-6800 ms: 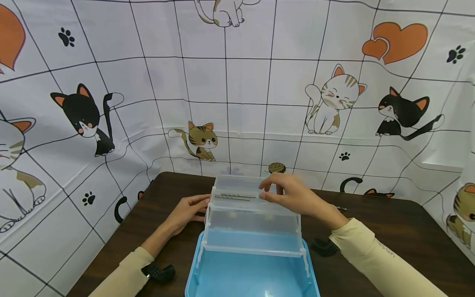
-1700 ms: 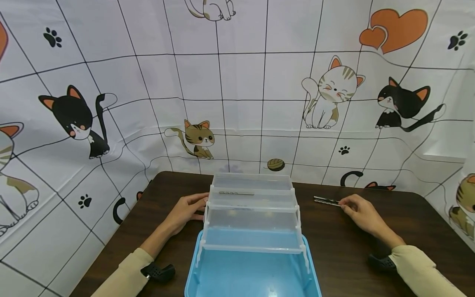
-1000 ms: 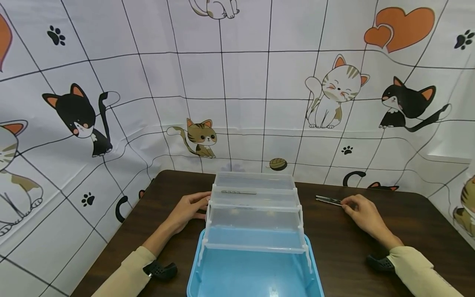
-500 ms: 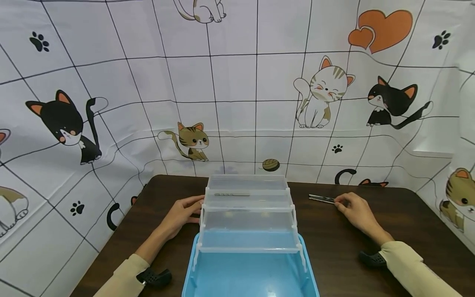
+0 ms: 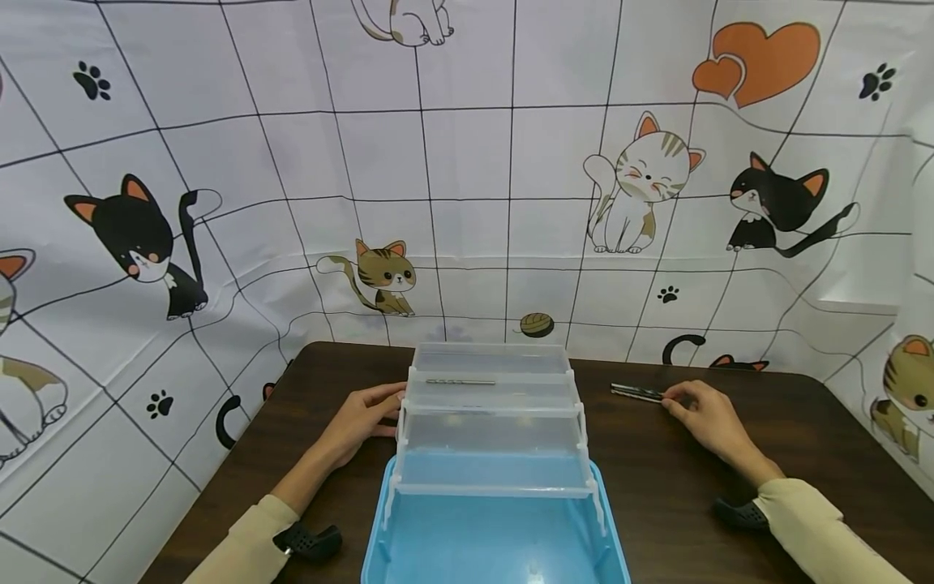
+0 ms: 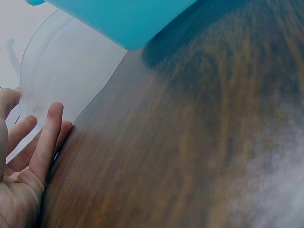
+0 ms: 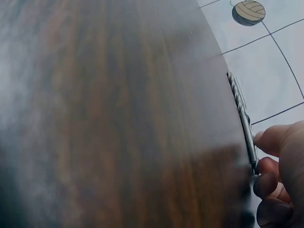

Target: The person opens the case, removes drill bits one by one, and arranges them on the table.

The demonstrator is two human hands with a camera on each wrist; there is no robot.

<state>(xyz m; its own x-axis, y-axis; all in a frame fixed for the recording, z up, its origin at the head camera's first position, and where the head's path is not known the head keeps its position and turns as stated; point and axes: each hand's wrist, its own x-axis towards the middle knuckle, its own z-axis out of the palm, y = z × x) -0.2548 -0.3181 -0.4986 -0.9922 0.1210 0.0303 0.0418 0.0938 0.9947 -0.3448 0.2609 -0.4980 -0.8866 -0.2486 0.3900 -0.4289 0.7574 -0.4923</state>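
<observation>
On the table right of the box, the right hand (image 5: 706, 415) has its thumb and fingers at the near end of several metal drill bits (image 5: 635, 392) lying side by side. The right wrist view shows the fluted bits (image 7: 241, 111) flat on the table, the thumb and curled fingertips of the right hand (image 7: 280, 171) around their end. One more bit (image 5: 460, 382) lies in an upper clear tray (image 5: 492, 439) of the blue box (image 5: 496, 543). The left hand (image 5: 362, 426), fingers loosely spread, rests against the left side of the trays; in the left wrist view its fingers (image 6: 45, 142) touch the clear lid.
The dark wooden table (image 5: 657, 470) spreads on both sides of the box. Behind it hangs a white sheet (image 5: 467, 162) printed with cats, hearts and paw prints. A black wrist strap (image 5: 308, 542) is on the left forearm, another (image 5: 740, 514) on the right.
Since the oldest frame, the right hand has moved from above the upper tray to the bits on the table, and one of the tray's two bits is gone. Lately only the view shifts slightly.
</observation>
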